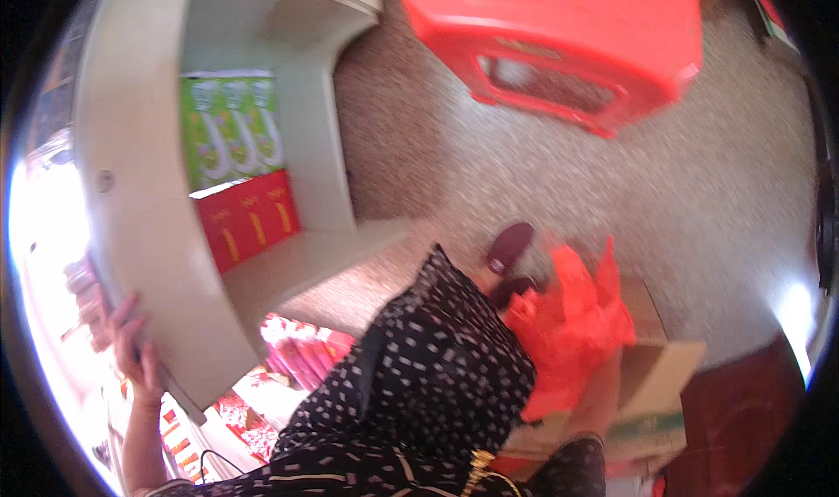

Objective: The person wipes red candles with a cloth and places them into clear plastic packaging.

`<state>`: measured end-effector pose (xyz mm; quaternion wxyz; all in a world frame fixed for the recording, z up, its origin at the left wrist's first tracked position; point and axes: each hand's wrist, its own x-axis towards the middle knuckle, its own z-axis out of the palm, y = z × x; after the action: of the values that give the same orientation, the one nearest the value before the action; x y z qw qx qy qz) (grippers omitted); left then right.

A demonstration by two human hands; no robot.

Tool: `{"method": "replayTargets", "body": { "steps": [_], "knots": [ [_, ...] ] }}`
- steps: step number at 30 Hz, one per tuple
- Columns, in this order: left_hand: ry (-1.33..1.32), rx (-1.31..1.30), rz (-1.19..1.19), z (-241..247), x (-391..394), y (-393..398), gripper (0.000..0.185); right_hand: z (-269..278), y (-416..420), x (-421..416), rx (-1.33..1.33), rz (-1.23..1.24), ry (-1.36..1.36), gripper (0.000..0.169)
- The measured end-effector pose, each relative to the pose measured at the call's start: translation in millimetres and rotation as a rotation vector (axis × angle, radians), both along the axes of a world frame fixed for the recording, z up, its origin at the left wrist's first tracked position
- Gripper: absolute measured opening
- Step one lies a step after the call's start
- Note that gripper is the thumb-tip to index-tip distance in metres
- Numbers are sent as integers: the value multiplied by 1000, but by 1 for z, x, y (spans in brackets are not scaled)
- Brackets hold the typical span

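My left hand (136,349) rests at the edge of a pale cabinet or counter (141,189), its fingers apart. On my right side, a bright red plastic bag (567,333) hangs bunched at my right hand (613,353). The bag covers most of that hand, and blur hides the fingers. An open cardboard box (655,372) lies just beyond the bag and my forearm. Inside the cabinet stand a green printed carton (229,130) and a red printed carton (249,218), on the lower shelf (308,254).
A red plastic stool (550,31) stands ahead on the speckled floor (590,182). Pink and red packets (305,356) sit below the cabinet, near my left side. My dark shoe (511,246) shows past my patterned black clothing (426,366). A dark red surface (741,418) lies at the right.
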<state>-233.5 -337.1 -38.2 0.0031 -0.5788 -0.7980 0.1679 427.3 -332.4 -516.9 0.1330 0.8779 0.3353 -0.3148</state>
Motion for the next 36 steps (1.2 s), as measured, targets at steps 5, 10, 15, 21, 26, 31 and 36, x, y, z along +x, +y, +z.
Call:
{"method": "replayTargets", "body": {
  "steps": [5, 10, 15, 21, 26, 31, 36],
  "knots": [
    [-1, -44, 42, 6, 21, 21, 28, 17, 38, -43, -240, -198, -169, 64],
    [23, -78, 79, 12, 31, 16, 23, 34, 72, -63, -358, -303, -213, 70],
    [14, -104, 80, 10, 31, 14, 24, -22, 11, -2, -294, 54, -107, 65],
    [61, -154, 101, 10, 38, 28, 30, -45, 0, -2, -218, -74, -93, 63],
    [73, -160, 96, 9, 37, 30, 35, -51, -2, 2, -197, -133, -88, 62],
    [59, -133, 96, 7, 40, 29, 38, -59, -11, 7, -158, -171, -76, 61],
    [69, -141, 98, 7, 43, 30, 40, -66, -36, 22, -126, -190, -64, 60]
  ]
}}
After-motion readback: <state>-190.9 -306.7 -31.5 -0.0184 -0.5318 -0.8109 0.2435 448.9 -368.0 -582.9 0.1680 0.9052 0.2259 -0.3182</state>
